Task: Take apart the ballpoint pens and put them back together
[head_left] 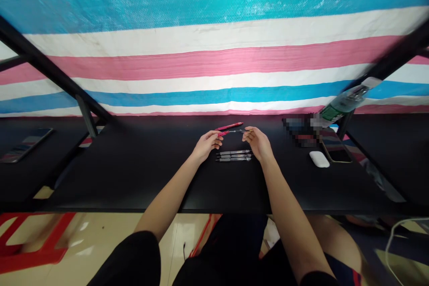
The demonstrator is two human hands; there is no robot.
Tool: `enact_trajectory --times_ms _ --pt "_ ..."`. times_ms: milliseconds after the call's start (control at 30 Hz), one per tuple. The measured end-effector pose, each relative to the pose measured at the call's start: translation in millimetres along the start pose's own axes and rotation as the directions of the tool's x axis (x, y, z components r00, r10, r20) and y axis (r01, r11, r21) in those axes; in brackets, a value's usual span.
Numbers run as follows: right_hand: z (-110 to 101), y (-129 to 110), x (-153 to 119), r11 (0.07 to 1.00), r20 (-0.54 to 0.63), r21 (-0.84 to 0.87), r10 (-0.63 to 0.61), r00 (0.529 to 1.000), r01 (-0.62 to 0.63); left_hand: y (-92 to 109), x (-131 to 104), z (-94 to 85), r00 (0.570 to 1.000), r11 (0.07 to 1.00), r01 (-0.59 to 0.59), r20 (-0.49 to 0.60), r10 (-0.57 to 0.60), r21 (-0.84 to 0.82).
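Left hand (207,144) pinches a light, stiff pink plastic pen barrel (223,133) while right hand (258,143) grips its thin, bendable refill (240,131), best held near the ends.

Black table (134,165) with pens (234,155), earbud case (319,159)

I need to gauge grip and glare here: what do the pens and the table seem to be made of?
The pens by the hands look like plastic, grey and partly clear, with a slight sheen; too small to be sure. The red pen also looks like glossy plastic. The table looks like a matte black board, smooth, showing hardly any reflection.
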State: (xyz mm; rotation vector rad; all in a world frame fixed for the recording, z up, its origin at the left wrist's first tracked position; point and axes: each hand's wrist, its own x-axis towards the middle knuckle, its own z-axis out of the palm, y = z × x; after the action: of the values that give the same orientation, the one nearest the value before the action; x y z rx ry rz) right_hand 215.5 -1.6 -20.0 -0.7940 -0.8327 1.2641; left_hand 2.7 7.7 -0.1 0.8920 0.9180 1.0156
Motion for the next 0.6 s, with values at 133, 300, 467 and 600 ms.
enact_trajectory --times_ms 133,300,467,600 --pt "1.8 -0.6 -1.2 0.998 -0.005 -0.063 -0.008 1.0 0.008 -0.1 -0.2 0.1 1.0 1.0 -0.015 -0.003 0.015 0.016" --pt "4.6 -0.3 -2.5 0.994 0.009 -0.11 -0.024 1.0 0.025 -2.4 0.4 -0.1 0.991 0.981 -0.122 -0.031 0.128 0.15" --pt "5.2 0.1 -2.6 0.992 0.05 -0.128 -0.009 0.999 0.015 -4.6 1.0 -0.7 0.976 0.946 -0.212 0.004 0.217 0.244" --pt "5.8 -0.4 -4.7 0.994 0.13 -0.114 0.018 0.991 -0.003 -2.4 -2.6 2.4 0.975 0.943 -0.221 0.045 0.216 0.248"
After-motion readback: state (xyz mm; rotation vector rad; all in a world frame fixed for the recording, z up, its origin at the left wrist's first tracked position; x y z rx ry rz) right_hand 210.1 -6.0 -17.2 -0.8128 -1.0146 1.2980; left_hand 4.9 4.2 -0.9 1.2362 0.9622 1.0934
